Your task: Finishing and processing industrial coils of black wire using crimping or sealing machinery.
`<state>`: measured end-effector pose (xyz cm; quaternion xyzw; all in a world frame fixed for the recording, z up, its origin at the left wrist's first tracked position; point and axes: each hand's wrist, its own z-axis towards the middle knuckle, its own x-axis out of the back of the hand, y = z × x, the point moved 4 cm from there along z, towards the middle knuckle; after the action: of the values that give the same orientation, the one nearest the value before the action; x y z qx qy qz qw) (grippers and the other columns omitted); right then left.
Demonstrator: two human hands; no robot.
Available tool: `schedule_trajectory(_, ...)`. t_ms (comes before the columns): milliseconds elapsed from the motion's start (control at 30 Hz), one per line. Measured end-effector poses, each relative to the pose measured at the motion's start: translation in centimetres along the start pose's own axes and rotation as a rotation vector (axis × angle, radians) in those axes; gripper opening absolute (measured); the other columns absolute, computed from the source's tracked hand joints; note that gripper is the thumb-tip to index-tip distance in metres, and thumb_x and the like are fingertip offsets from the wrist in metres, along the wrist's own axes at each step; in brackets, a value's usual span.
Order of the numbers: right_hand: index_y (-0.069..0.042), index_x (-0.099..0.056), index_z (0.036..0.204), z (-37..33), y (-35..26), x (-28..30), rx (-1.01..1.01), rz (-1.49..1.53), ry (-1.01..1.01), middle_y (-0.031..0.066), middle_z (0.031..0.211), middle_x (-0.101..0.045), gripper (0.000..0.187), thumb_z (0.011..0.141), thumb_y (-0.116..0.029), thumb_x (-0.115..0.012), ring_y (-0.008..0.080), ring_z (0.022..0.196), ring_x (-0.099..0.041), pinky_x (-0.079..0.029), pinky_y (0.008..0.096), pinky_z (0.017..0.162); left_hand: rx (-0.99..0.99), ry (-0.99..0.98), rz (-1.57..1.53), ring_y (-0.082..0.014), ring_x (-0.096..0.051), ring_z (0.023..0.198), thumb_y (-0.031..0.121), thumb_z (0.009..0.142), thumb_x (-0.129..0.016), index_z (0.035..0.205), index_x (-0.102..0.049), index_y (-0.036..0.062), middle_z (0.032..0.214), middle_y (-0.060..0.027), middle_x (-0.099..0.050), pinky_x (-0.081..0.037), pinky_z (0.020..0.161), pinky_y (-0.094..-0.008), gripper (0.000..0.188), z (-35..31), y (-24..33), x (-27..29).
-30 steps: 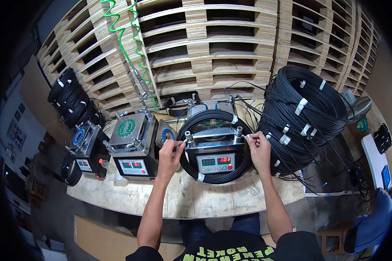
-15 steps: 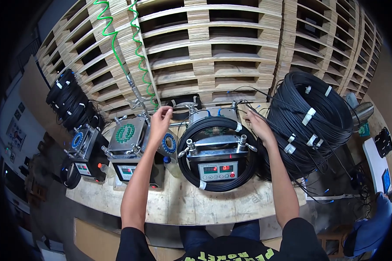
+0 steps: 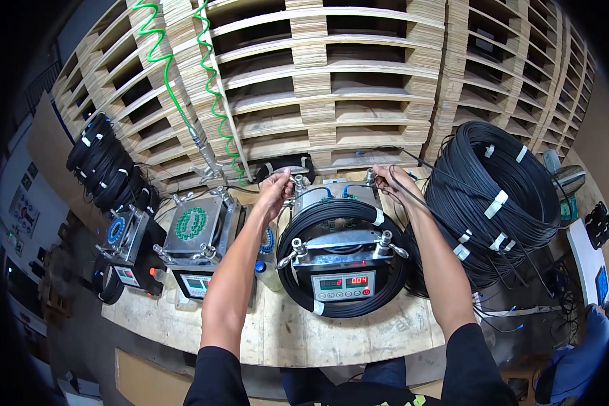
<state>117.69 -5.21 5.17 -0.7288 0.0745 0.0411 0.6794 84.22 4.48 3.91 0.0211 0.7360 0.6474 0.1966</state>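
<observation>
In the middle of the bench is a metal clamping machine point(image 3: 348, 238) with a lit digital display on its front. A coil of black cable point(image 3: 289, 291), taped in places, hangs around its front. Two blue-tipped cable ends lie on its top plate. At the rear left corner, my left hand point(image 3: 275, 193) has its fingers closed at the rear left clamp handle point(image 3: 299, 181). Opposite it, my right hand point(image 3: 390, 183) is closed at the rear right clamp handle point(image 3: 370, 176). Fingers partly hide both handles. A thin black cable crosses over my right forearm.
Large stacked cable coils point(image 3: 501, 196) stand close on the right. Two similar machines, one with a green ring of fittings point(image 3: 191, 223), stand left, near a blue-capped bottle point(image 3: 267, 276). An air gun point(image 3: 206, 159) hangs on a green hose. Wooden pallets point(image 3: 311, 74) rise behind. Another person's sleeve point(image 3: 582, 358) shows lower right.
Both my hands have moved inward to the rear clamp handles and closed on them. The display's red digits have changed. The whole view has shifted slightly.
</observation>
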Motion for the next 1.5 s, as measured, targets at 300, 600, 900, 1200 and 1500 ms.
schedule_trajectory(300,-0.005,-0.062,0.093,-1.1,0.3,0.6,0.027,0.044,0.055,0.0073,0.076,-0.065,0.033,0.096,-0.037,-0.070,0.0130,0.062,-0.062,-0.049,0.0227,0.054,0.001,0.058,-0.071,-0.0112,-0.062,0.063,0.031,0.098,-0.067,0.104,-0.058,0.0099,0.078,-0.0033,-0.065,-0.053,0.056,-0.0228,0.024,-0.6,0.1,-0.1)
schedule_trajectory(600,-0.007,-0.054,0.135,-8.2,-0.6,-0.4,-0.005,-0.099,0.129,0.0098,0.090,-0.071,0.059,0.104,-0.056,-0.044,0.0106,0.068,-0.067,-0.052,0.0218,0.059,0.111,0.014,0.150,-0.0169,-0.065,0.076,0.056,0.105,-0.041,0.134,-0.051,0.0119,0.097,-0.0081,-0.067,-0.056,0.068,-0.0331,0.054,-8.2,2.6,-1.5)
schedule_trajectory(900,-0.006,-0.063,0.120,-8.5,-1.4,-4.2,0.038,-0.314,0.308,0.0075,0.081,-0.067,0.047,0.102,-0.046,-0.048,0.0090,0.058,-0.055,-0.041,0.0223,0.050,0.162,0.175,0.449,-0.0202,-0.053,0.083,0.078,0.096,-0.028,0.141,-0.053,0.0100,0.102,-0.0089,-0.064,-0.042,0.079,-0.0422,0.085,-9.1,1.9,-3.2)
schedule_trajectory(1200,-0.001,-0.070,0.109,-6.1,1.0,-3.1,0.225,-0.354,0.461,0.0084,0.076,-0.068,0.057,0.104,-0.048,-0.039,0.0171,0.066,-0.062,-0.048,0.0327,0.065,-0.088,0.340,0.468,-0.0315,-0.058,0.099,0.071,0.100,-0.025,0.121,-0.060,-0.0087,0.115,-0.0214,-0.062,-0.043,0.094,-0.0438,0.090,-8.7,1.5,-5.3)
schedule_trajectory(1500,0.000,-0.070,0.111,-8.2,-0.5,-3.9,0.160,-0.371,0.507,0.0142,0.080,-0.068,0.074,0.104,-0.063,-0.031,0.0202,0.066,-0.063,-0.050,0.0348,0.067,-0.109,0.210,0.337,-0.0308,-0.050,0.129,0.075,0.099,-0.025,0.147,-0.040,-0.0068,0.148,-0.0206,-0.047,-0.039,0.106,-0.0405,0.096,-10.8,2.6,-7.2)
